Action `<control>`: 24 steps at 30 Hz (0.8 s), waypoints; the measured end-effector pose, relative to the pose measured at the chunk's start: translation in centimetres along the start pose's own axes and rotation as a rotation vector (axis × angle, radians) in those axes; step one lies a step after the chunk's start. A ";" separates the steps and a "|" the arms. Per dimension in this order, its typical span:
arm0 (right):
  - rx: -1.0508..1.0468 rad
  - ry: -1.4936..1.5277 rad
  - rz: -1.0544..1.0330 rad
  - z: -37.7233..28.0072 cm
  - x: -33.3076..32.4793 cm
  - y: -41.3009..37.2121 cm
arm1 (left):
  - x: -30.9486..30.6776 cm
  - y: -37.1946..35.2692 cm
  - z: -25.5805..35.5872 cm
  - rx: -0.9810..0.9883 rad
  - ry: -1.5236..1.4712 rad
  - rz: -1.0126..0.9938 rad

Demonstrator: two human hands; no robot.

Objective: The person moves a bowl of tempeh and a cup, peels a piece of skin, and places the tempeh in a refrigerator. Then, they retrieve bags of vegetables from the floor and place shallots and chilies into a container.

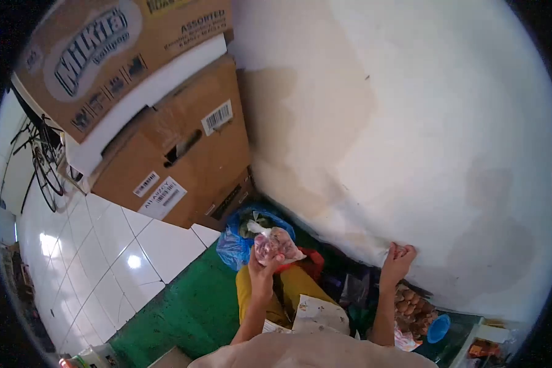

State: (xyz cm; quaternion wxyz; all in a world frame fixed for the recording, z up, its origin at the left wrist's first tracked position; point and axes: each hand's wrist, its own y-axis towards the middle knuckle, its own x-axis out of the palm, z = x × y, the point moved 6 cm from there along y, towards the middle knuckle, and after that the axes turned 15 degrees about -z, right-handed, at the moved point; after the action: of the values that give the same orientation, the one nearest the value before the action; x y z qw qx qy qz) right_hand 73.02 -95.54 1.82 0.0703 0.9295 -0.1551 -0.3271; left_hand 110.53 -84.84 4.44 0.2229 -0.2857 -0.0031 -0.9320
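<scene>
My left hand [264, 276] is closed around a knotted clear plastic bag [277, 246] filled with small pinkish pieces, whose kind I cannot make out. It holds the bag up over my lap, beside an open blue plastic bag [230, 248] with something green inside. A red plastic bag [313, 262] lies just beyond my knees. Off to the right, close to the white wall, my right hand [400, 260] has its fingers curled together. Something thin and pale shows at its fingertips, too small to name. A white printed sheet [319, 314] rests on my lap.
Large cardboard boxes [184, 153] are stacked at the left, against the wall [411, 122]. Right of my legs sit a heap of brownish round items [411, 303] and a blue bowl [438, 329]. A green mat [165, 313] borders white floor tiles. A bicycle [42, 162] stands far left.
</scene>
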 end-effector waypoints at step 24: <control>0.180 -0.358 -0.761 0.3 -13.4 -10.5 | 12.8 -6.6 24.0 0.101 0.094 -0.050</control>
State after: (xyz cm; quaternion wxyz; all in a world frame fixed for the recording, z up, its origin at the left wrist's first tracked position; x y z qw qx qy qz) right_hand 65.48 -81.14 7.03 -0.1648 0.8515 0.1610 -0.4711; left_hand 111.09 -81.06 32.20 0.2137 -0.2297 -0.0469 -0.9484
